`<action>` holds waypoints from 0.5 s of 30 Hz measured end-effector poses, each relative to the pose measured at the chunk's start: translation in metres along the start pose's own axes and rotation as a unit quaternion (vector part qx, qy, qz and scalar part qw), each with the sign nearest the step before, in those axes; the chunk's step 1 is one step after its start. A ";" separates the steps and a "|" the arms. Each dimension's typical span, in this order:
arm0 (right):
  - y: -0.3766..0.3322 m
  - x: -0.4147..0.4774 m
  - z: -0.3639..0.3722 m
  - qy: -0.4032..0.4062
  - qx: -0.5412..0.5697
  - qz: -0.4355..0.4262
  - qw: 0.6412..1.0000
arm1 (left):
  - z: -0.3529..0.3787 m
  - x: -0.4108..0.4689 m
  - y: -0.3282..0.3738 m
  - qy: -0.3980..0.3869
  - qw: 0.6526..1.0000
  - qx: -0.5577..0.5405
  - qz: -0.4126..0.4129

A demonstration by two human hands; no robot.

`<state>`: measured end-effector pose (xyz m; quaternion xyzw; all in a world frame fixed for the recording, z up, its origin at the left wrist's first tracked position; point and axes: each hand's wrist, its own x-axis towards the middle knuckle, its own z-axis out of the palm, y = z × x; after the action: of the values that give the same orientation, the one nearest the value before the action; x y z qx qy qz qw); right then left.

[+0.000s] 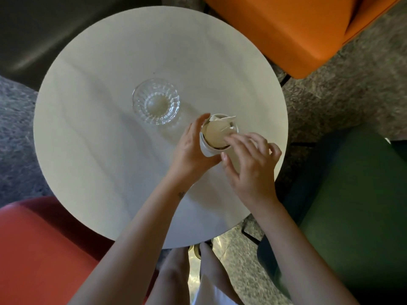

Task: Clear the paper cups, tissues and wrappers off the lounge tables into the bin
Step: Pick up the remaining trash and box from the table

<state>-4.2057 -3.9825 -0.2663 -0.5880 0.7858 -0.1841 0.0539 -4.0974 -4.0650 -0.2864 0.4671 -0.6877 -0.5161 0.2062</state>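
The white paper cup (206, 149) is over the table, just beside the glass dish (156, 101) on its nearer right side, with crumpled tissue (217, 130) filling its mouth. The left hand (191, 148) grips the cup wall, fingers and thumb curled round it. The right hand (253, 166) reaches over the rim from the side away from the dish, its fingers (236, 139) loosely spread and touching the tissue.

The step looks like packing the tissue into the cup so both go to the bin together. It would go best pressed well below the rim, with the left hand gripping lightly so the thin wall does not buckle.

Whether the right fingertips pinch or merely press the paper cannot be told. Nor can I tell whether the cup stands on the round table (105, 155) or is lifted; its base is hidden. No bin is in view. An orange chair (286, 31), beyond the dish to the right, is cut off.
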 end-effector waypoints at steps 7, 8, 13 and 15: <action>-0.008 0.011 0.008 -0.078 -0.030 0.007 0.996 | 0.005 0.005 -0.003 0.009 0.999 -0.034 0.005; -0.009 0.012 0.008 -0.076 -0.026 0.012 0.997 | 0.006 0.006 -0.004 0.012 0.999 -0.038 0.003; -0.010 0.022 0.008 -0.092 -0.017 0.020 0.995 | 0.002 0.008 -0.003 0.023 0.998 -0.060 -0.012; -0.010 0.027 0.007 -0.115 -0.019 0.018 0.993 | 0.001 0.009 -0.003 0.021 0.998 -0.060 -0.013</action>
<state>-4.2028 -4.0119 -0.2660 -0.5920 0.7883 -0.0991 0.1356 -4.1011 -4.0724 -0.2915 0.4736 -0.6448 -0.5491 0.2417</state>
